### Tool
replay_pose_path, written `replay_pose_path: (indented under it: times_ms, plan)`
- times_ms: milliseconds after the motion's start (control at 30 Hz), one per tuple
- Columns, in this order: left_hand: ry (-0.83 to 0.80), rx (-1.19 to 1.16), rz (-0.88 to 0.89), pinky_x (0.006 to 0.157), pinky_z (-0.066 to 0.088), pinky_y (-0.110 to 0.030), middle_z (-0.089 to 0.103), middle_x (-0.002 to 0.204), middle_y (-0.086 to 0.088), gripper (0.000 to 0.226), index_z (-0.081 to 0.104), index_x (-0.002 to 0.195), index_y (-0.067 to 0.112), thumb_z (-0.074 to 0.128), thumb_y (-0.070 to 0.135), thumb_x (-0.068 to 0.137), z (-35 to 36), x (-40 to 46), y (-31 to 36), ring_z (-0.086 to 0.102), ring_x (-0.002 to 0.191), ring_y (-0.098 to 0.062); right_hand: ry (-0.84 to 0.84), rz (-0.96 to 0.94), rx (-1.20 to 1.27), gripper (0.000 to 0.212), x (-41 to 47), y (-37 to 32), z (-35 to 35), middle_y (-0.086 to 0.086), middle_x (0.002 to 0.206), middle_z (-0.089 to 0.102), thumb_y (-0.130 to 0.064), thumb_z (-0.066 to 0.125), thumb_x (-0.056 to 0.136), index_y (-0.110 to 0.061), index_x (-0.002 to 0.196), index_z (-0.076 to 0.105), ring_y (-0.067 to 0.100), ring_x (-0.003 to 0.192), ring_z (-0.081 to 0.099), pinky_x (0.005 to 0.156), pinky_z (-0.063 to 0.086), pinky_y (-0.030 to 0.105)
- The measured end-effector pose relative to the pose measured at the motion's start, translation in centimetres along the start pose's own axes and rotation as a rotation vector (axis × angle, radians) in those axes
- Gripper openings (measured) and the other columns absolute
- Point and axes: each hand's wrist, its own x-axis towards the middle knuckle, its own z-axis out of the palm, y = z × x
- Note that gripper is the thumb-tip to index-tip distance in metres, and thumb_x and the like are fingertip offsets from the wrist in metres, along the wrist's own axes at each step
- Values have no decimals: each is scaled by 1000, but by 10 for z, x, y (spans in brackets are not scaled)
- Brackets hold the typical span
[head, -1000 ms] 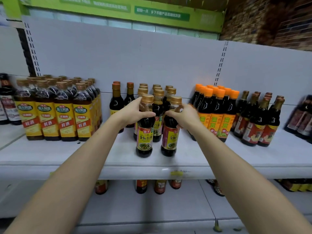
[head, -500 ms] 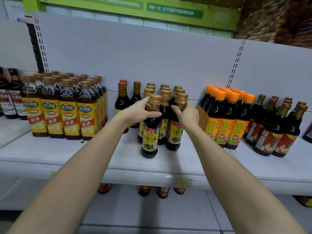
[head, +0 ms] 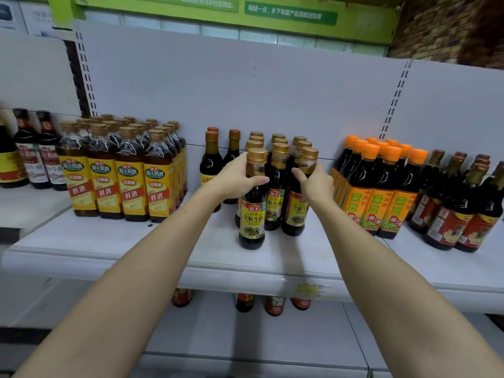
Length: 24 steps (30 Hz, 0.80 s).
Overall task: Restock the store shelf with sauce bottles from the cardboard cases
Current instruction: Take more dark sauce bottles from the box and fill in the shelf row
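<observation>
step: seat bottles in rows | left hand (head: 237, 178) grips front bottle (head: 252, 203) on shelf (head: 114, 241) | right hand (head: 313, 184) grips next bottle (head: 296, 205) | advice: slide upright, labels forward, avoid knocking neighbours

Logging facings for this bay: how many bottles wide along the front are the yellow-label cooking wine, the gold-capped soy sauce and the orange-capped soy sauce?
yellow-label cooking wine: 4
gold-capped soy sauce: 3
orange-capped soy sauce: 3
Total: 10 front facings
</observation>
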Motion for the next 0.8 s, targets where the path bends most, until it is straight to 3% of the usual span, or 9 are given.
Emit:
replay_pose_path:
  times_ms: [133, 267, 367, 467, 533, 700, 800]
  plan:
    - [18, -5, -32, 99, 42, -30, 59, 130, 2, 51, 48, 138, 18, 71, 28, 94, -4, 0, -1, 55, 118, -15, -108, 57, 34, 53, -10, 4, 1, 15, 135, 58, -37, 62, 100, -13, 142, 41, 34, 120, 58, 89, 48, 40]
    - [5, -31, -47, 104, 43, -33, 58, 133, 1, 48, 48, 138, 18, 67, 30, 96, -4, 0, -7, 54, 123, -17, -162, 58, 1, 70, -26, 14, 0, 14, 138, 57, -20, 67, 96, -16, 152, 26, 36, 124, 57, 94, 50, 45]
    - [10, 6, -40, 102, 42, -32, 58, 132, 1, 47, 48, 137, 17, 67, 31, 97, -3, 0, -6, 53, 121, -17, -115, 31, 73, 68, -37, 20, 4, 11, 129, 62, -17, 67, 93, -16, 149, 29, 32, 117, 62, 91, 52, 43]
    - [79, -28, -60, 96, 45, -31, 61, 128, 2, 45, 53, 131, 20, 70, 38, 93, 3, -3, -12, 56, 117, -16, -50, 1, 138, 61, -49, 21, 6, 2, 95, 64, -10, 60, 93, -14, 146, 32, 20, 90, 63, 79, 52, 38]
    - [155, -55, -76, 92, 46, -32, 60, 125, 1, 39, 56, 123, 25, 70, 44, 92, 11, -9, -20, 55, 113, -15, -18, -13, 141, 48, -57, 22, 5, -1, 80, 58, -7, 55, 94, -14, 138, 38, 17, 78, 60, 69, 49, 35]
    - [354, -135, -160, 92, 49, -33, 55, 123, -2, 53, 53, 126, 15, 74, 44, 88, 36, -38, -35, 55, 110, -16, -100, 7, 125, 13, -77, 31, 6, 7, 87, 64, -9, 55, 93, -15, 105, 52, 28, 83, 63, 72, 52, 41]
    - [440, -130, -160, 74, 45, -28, 54, 100, -5, 31, 54, 101, 11, 75, 30, 89, 49, -61, -38, 51, 87, -16, -128, -11, 156, 7, -90, 38, 8, 11, 87, 67, -9, 55, 92, -16, 92, 56, 28, 77, 66, 69, 55, 43]
